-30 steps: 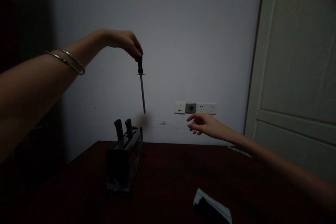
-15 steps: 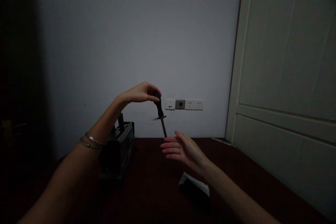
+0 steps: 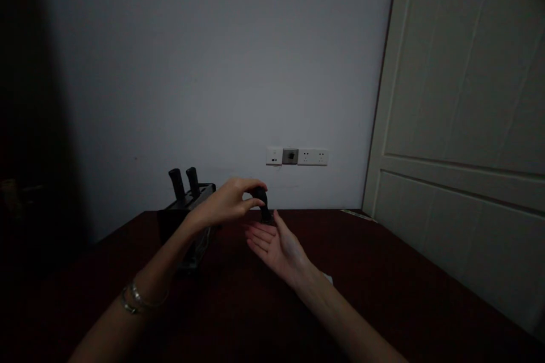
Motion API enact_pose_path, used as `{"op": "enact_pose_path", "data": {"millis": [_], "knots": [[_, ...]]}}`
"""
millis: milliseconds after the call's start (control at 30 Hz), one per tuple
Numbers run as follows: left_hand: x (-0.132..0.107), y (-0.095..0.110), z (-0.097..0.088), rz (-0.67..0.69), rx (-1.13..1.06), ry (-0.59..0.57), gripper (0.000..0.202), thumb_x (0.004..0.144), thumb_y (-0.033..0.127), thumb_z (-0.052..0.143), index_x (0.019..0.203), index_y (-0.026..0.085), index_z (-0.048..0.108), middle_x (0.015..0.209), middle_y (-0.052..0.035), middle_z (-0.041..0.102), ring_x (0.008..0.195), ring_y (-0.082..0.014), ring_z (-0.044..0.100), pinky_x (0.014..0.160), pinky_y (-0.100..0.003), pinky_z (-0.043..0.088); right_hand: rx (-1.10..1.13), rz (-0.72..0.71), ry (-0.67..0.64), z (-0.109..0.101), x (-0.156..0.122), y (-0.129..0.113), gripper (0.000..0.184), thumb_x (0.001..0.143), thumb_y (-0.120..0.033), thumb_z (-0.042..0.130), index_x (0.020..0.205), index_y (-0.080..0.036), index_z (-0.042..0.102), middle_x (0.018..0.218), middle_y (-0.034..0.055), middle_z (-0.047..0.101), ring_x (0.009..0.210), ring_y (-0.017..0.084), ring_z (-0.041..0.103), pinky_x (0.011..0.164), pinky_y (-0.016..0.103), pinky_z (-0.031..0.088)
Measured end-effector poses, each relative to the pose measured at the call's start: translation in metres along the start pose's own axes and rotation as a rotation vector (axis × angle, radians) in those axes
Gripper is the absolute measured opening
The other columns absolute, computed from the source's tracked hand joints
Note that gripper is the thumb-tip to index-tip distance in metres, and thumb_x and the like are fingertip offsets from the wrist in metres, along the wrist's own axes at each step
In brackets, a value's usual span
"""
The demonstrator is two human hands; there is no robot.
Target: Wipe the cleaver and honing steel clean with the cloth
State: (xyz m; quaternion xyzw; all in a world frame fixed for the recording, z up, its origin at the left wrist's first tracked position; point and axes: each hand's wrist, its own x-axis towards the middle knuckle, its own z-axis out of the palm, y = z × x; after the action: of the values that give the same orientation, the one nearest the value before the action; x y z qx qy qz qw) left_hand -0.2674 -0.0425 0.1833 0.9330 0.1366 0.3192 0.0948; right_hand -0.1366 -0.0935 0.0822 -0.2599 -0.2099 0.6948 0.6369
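Observation:
My left hand (image 3: pixel 230 199) is closed round the top of a sharpening steel (image 3: pixel 264 211) with a black handle, which points downward. Its rod is hidden behind my right hand (image 3: pixel 276 247). That hand is open, palm up with fingers stretched out, just below the steel's guard; whether they touch, I cannot tell. To the left stands a dark knife block (image 3: pixel 174 215) with two black handles (image 3: pixel 193 180) sticking up from its slots.
A dark red table (image 3: pixel 230 306) reaches back to a pale wall with a row of sockets (image 3: pixel 313 157). At the right stands a white panelled door (image 3: pixel 426 181). Part of a whitish object (image 3: pixel 328 278) shows behind my right forearm. A flat strip (image 3: pixel 358 215) lies at the back right.
My left hand has lowered the sharpening steel, so its rod has gone from sight behind my right hand. My right hand has shifted slightly left, now covering most of the whitish object.

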Motion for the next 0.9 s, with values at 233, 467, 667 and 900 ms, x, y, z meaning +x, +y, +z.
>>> {"op": "enact_pose_path", "data": {"millis": [233,467,667,900], "knots": [[-0.027,-0.002,0.044,0.14,0.309,0.084,0.025,0.08,0.014,0.049,0.104,0.01,0.056,0.094,-0.011,0.065,0.082,-0.018,0.063,0.071,-0.029,0.051,0.1,0.012,0.074,-0.019,0.015,-0.001,0.036,0.087,-0.043,0.043,0.078,-0.011,0.058,0.069,0.0083,0.065,0.065,0.012,0.064,0.065,0.023,0.05],[-0.05,0.0,0.088,0.509,0.702,0.319,0.027,0.082,0.003,0.036,0.1,0.002,0.056,0.097,-0.0148,0.066,0.094,-0.0213,0.061,0.085,-0.035,0.051,0.097,0.004,0.071,-0.023,0.021,-0.011,0.034,0.088,-0.035,0.043,0.069,-0.012,0.059,0.056,0.0019,0.061,0.049,0.009,0.056,0.05,0.018,0.045],[-0.07,0.002,0.127,0.518,0.841,0.38,0.03,0.08,0.003,0.037,0.1,0.0,0.059,0.1,-0.0206,0.064,0.101,-0.0256,0.059,0.089,-0.038,0.049,0.001,0.025,0.134,-0.027,0.022,-0.015,0.034,0.087,-0.036,0.045,0.077,-0.008,0.063,0.052,0.0002,0.056,0.046,0.008,0.052,0.048,0.018,0.042],[-0.093,0.001,0.164,0.373,0.764,0.253,0.041,0.081,0.015,0.034,0.116,0.003,0.052,0.119,-0.0221,0.054,0.117,-0.03,0.045,0.093,-0.042,0.044,-0.078,-0.114,0.018,-0.051,0.022,-0.005,0.032,0.079,-0.041,0.056,0.077,-0.009,0.06,0.044,-0.009,0.038,0.035,0.003,0.033,0.042,0.018,0.037]]}}
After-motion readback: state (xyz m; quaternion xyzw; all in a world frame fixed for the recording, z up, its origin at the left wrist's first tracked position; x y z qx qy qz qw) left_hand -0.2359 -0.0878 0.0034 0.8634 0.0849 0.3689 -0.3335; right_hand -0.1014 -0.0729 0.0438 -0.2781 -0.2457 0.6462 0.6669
